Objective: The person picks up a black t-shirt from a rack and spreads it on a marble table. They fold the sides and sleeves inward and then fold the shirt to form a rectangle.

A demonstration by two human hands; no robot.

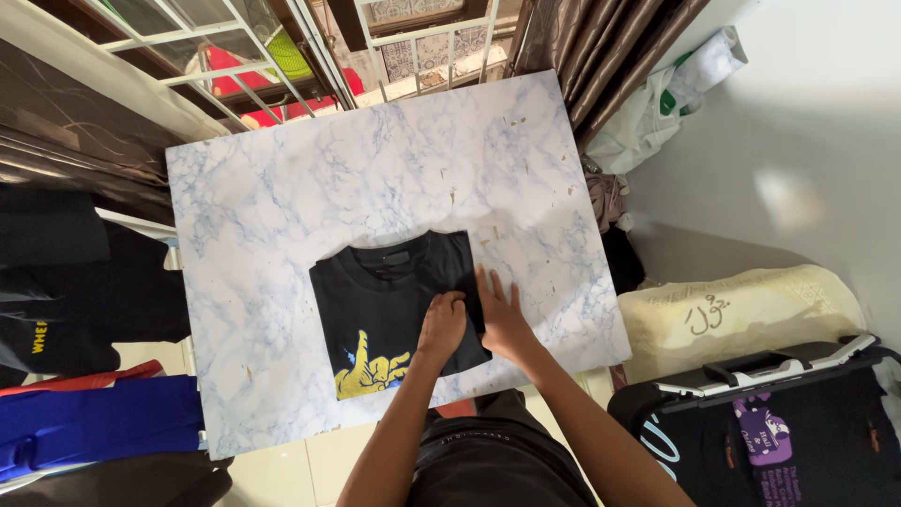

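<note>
A folded black t-shirt (385,291) with a yellow hand print lies collar-up on the marble-patterned table top (282,197). My left hand (442,324) rests on the shirt's right part, fingers curled and pressing the cloth. My right hand (500,314) lies flat, fingers spread, over the shirt's right folded edge. Neither hand lifts the cloth.
Dark clothes (66,282) and a blue garment (94,418) are piled at the left. A cream sack (741,314) and a black bag (779,422) lie on the right. White window bars (282,47), brown curtains (610,47) and a white plastic bag (666,103) stand behind the table.
</note>
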